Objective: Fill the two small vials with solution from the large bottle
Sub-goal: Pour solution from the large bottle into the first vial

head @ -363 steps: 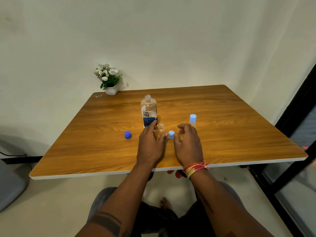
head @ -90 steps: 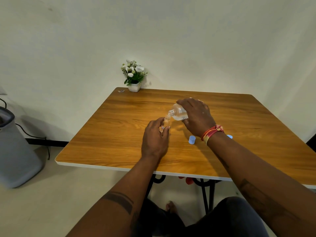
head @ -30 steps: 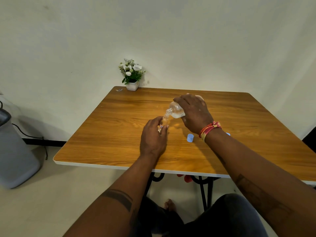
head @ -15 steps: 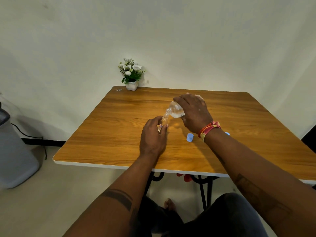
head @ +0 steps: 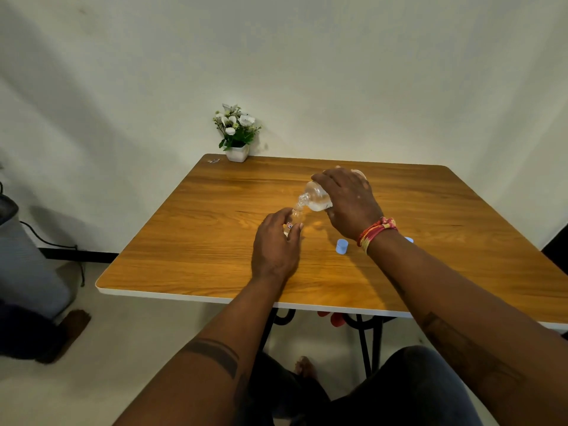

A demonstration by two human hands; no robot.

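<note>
Far left on the tabletop (head: pixel 190 241), a small potted plant (head: pixel 236 133) stands at the back corner, well clear of the work. Nearer the middle, the left hand (head: pixel 275 244) has its grip pinched around a small vial (head: pixel 295 218), keeping it upright on the wood. Such a thin, light thing would tip at a nudge, so holding it low on the body looks wise. Just above, the right hand (head: pixel 347 204) has its grip wrapped around the belly of the large bottle (head: pixel 316 198), tilted with its open mouth right at the vial's neck. The clear plastic is likely smooth and gives under a squeeze, so a broad hold suits it. Rightward, a pale blue cap (head: pixel 341 245) lies loose; another blue bit peeks past the wrist, possibly the second vial's cap.
</note>
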